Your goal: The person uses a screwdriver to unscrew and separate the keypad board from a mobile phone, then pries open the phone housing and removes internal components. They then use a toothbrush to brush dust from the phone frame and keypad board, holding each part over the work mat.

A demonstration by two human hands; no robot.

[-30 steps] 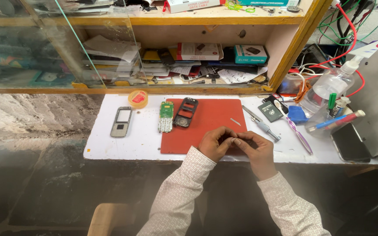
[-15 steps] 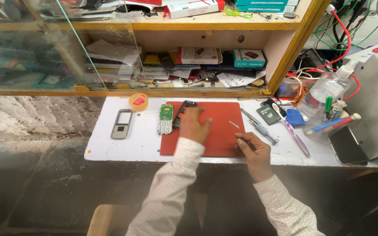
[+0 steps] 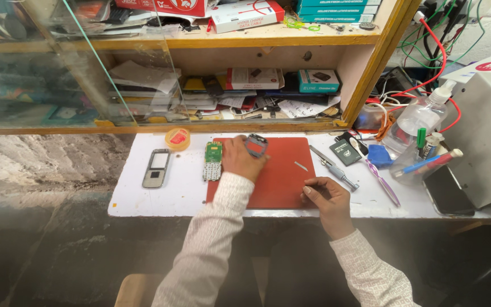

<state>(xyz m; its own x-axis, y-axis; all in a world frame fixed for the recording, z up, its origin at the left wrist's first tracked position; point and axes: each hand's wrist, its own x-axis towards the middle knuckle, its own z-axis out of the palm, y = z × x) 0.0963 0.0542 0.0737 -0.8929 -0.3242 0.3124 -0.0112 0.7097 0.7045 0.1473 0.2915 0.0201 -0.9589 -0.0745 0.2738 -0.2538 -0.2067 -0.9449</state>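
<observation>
- Pinching the small dark phone housing with a red inner panel (image 3: 256,145) between thumb and fingertips, the left hand (image 3: 240,159) holds it tilted just above the far edge of the red rectangular work mat (image 3: 282,182); the grip is narrow and closed on that housing
- Resting on the near edge of the mat, the right hand (image 3: 328,199) is curled with its fingers drawn in; whether something thin sits in that grip I cannot tell
- Lying just left of the left hand, partly on the mat's edge, is the green circuit board with a keypad grid (image 3: 212,161), and further left on the white surface (image 3: 143,202) lies a grey phone front frame with an open screen window (image 3: 156,168)
- A small thin silver pin-like piece (image 3: 301,166) lies loose on the mat between the two hands
- A metal-shafted screwdriver (image 3: 333,169) lies just off the mat's right edge, near a purple-handled toothbrush (image 3: 383,182) and a clear plastic bottle (image 3: 416,122)
- A yellow roll of tape (image 3: 177,139) sits at the back of the surface
- Judging by the parts spread apart, the phone is in pieces and the housing is the part in hand
- Any next move calls for a steady hold on the housing and a free, precise right hand
</observation>
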